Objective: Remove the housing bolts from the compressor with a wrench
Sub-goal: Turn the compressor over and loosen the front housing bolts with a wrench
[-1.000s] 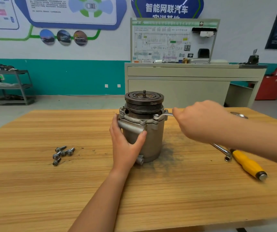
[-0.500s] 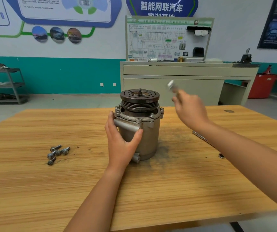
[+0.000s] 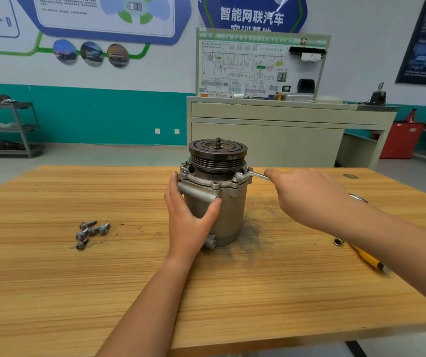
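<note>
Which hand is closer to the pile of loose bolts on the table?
Left. The left hand grips the compressor to the right of the bolts; the right hand holds the wrench beyond the compressor.

Only one camera here, worn on the person's head, facing forward and tipped down over the pale wooden plank table (image 3: 52, 292). It sits close: the left forearm (image 3: 144, 305) and right forearm (image 3: 400, 243) reach in from the near edge, and the upright grey metal compressor with a dark grooved pulley (image 3: 232, 217) stands mid-frame within arm's reach. The wide lens also catches the far white wall with a teal lower band (image 3: 103, 114), a beige cabinet (image 3: 271, 140) straight ahead and a grey metal shelf rack (image 3: 5, 127) far left
</note>
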